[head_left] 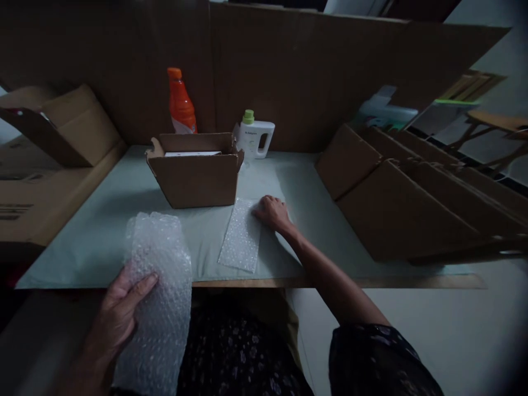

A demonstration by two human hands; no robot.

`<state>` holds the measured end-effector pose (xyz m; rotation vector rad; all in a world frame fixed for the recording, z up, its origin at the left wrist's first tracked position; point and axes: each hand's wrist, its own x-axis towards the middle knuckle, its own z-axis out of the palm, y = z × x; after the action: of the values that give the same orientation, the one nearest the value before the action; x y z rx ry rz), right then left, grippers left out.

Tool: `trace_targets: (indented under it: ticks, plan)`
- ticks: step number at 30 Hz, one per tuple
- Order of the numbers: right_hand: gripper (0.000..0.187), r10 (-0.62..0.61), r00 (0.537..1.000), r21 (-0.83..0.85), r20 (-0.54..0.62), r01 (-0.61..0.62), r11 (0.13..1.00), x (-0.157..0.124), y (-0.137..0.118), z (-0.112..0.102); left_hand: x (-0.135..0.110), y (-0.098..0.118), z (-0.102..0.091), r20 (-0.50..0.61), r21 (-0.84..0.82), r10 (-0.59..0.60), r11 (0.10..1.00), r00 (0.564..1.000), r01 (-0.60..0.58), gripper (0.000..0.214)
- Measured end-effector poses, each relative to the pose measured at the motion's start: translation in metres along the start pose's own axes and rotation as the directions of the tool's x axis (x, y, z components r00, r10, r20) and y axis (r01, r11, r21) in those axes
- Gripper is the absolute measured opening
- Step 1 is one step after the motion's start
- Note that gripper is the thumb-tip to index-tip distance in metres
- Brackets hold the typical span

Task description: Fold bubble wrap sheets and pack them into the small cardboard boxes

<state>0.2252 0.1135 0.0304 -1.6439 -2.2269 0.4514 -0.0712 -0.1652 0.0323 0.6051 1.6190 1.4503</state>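
Note:
My left hand grips a stack of clear bubble wrap, thumb on top, in front of the table's near edge. The stack hangs down toward my lap. My right hand has its fingers curled at the upper right edge of a flat bubble wrap piece lying on the table; its fingertips are partly hidden. Just behind that piece stands an open cardboard box with something white showing inside.
Behind the box stand an orange bottle and a white jug with a green cap. Cardboard boxes line the right side. More cardboard lies at left. A tall cardboard panel closes the back of the cloth-covered table.

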Motion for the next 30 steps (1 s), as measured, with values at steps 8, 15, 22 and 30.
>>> trace_targets:
  ticks: [8,15,22,30]
  plan:
    - [0.021,-0.09,0.994,0.322,-0.062,0.106,0.941,-0.046,0.027,-0.044,0.002,0.018,0.064,0.402,0.177,0.136,0.959,0.906,-0.223,0.048]
    - [0.033,0.185,0.928,0.503,-0.323,0.002,0.864,-0.145,0.077,-0.161,0.045,0.044,0.184,0.742,0.079,0.118,0.962,0.66,-0.261,0.051]
    - [0.04,0.311,0.882,0.511,-0.354,-0.096,0.854,-0.17,0.122,-0.164,0.134,0.025,0.301,0.517,0.309,0.038,0.923,0.855,-0.228,0.083]
    - [0.035,0.349,0.837,0.621,-0.421,-0.013,0.783,-0.143,0.143,-0.124,0.111,0.008,0.25,0.421,0.475,0.246,0.76,0.873,-0.444,0.078]
